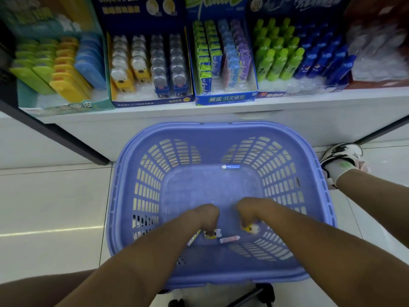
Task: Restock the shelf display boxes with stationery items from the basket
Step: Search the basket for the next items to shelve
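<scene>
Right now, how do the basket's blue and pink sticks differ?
The blue stick lies alone at the far edge of the basket floor; the pink stick lies at the near edge. The blue stick is level across the view; the pink stick tilts slightly. Both are small and lie unheld.

One basket point(221, 127), two hands point(207, 216), two bear-shaped items point(251, 228), three slim packs point(230, 239), five display boxes point(225, 99)
</scene>
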The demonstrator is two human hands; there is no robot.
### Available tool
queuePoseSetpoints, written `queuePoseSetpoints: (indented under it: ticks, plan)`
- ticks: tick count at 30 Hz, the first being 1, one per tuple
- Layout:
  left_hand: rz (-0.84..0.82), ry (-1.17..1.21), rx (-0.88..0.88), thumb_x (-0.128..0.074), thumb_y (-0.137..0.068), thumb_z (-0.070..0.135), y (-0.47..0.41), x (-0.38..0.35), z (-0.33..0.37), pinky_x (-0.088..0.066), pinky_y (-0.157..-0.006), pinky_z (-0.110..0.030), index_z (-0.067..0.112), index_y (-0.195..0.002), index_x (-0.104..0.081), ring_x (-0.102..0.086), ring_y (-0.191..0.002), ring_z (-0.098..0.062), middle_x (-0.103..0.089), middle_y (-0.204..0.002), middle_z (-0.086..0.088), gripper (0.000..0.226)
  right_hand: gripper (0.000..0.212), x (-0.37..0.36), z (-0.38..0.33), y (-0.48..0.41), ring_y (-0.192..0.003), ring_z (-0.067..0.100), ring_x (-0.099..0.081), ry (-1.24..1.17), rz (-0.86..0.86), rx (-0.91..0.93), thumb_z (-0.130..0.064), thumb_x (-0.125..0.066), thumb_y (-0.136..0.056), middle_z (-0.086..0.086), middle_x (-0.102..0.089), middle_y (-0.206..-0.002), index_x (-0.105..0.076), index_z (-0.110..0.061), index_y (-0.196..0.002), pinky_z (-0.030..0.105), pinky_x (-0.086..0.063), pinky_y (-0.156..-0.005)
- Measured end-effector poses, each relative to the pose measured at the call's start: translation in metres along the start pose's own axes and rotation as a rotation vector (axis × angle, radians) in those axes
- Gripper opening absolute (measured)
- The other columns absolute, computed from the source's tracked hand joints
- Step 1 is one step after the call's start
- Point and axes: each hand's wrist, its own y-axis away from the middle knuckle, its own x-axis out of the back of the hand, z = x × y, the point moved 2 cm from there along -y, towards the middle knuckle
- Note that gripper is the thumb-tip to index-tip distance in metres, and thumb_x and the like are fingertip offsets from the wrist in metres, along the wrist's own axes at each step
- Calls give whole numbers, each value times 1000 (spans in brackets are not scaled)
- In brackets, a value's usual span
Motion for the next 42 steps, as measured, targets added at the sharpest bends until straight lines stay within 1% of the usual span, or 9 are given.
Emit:
queuePoseSetpoints:
  ticks: [6, 11, 20, 23, 26, 28, 31, 37, 42]
  plan:
    - [-13, 2, -4, -73, -79, 17, 1, 0, 2, -49, -86, -35, -4, -103, -69, -63, -101, -32, -68, -108, -20, 32, 21, 50, 14, 43, -71, 23, -53, -482, 281, 38, -13, -47, -91, 18, -59, -81, -64, -2, -86, 27, -40, -55]
    - [-28, 160, 32, -73, -78, 25, 17, 30, -1, -45, -67, -29, 1, -86, -72, -55, -71, -21, -66, -81, -15, 25, 21, 78, 20, 94, -61, 21, -54, -1134, 422, 223, -9, -40, -100, 11, -54, -70, -47, -12, -80, 32, -48, -59]
    - [255, 961, -90, -63, -88, 5, 133, 160, -32, -55, -71, -21, 8, -107, -60, -61, -69, -11, -63, -79, -7, 20, 23, 157, -29, 186, -70, 13, -60, -1336, 969, 665, 6, -58, -86, 6, -64, -83, -53, -13, -98, 21, -49, -68]
    - [481, 992, -121, -61, -89, 4, 195, 191, -51, -57, -76, -29, 14, -114, -57, -57, -71, -17, -59, -80, -10, 28, 19, 188, -54, 203, -75, 4, -60, -1175, 1108, 767, -4, -59, -89, -9, -65, -88, -61, -20, -100, 18, -51, -72]
    - [710, 1029, -137, -64, -87, 3, 244, 205, -70, -58, -73, -28, 13, -115, -59, -60, -72, -19, -64, -83, -11, 30, 33, 221, -79, 205, -102, 13, -54, -752, 1311, 587, -16, -49, -97, 4, -58, -118, -52, -17, -130, 17, -40, -83]
    - [870, 1142, -184, -64, -85, 1, 261, 206, -82, -57, -65, -24, 12, -106, -57, -62, -67, -17, -65, -80, -8, 25, 40, 243, -94, 200, -94, 15, -54, -554, 1396, 499, -24, -53, -95, 5, -57, -108, -45, -14, -133, 19, -35, -74]
    - [1142, 1230, -213, -64, -86, 3, 266, 203, -101, -56, -59, -19, 17, -93, -55, -64, -60, -7, -65, -79, -5, 18, 42, 270, -114, 193, -68, 10, -51, -441, 1392, 466, -30, -70, -83, 1, -57, -83, -49, -11, -113, 25, -38, -64]
    - [1502, 943, -88, -71, -82, 14, 254, 199, -130, -49, -64, -13, 34, -86, -54, -58, -67, 8, -60, -82, 9, 27, 27, 304, -135, 162, -103, 26, -59, -41, 1209, 323, -13, -57, -89, 9, -63, -114, -64, -18, -114, 32, -49, -87]
    - [1573, 772, -41, -73, -81, 15, 245, 201, -136, -47, -66, -7, 38, -83, -54, -58, -81, 1, -62, -88, 15, 30, 23, 304, -133, 147, -96, 30, -59, -37, 1156, 246, -9, -54, -89, 15, -62, -109, -55, -8, -112, 42, -51, -86]
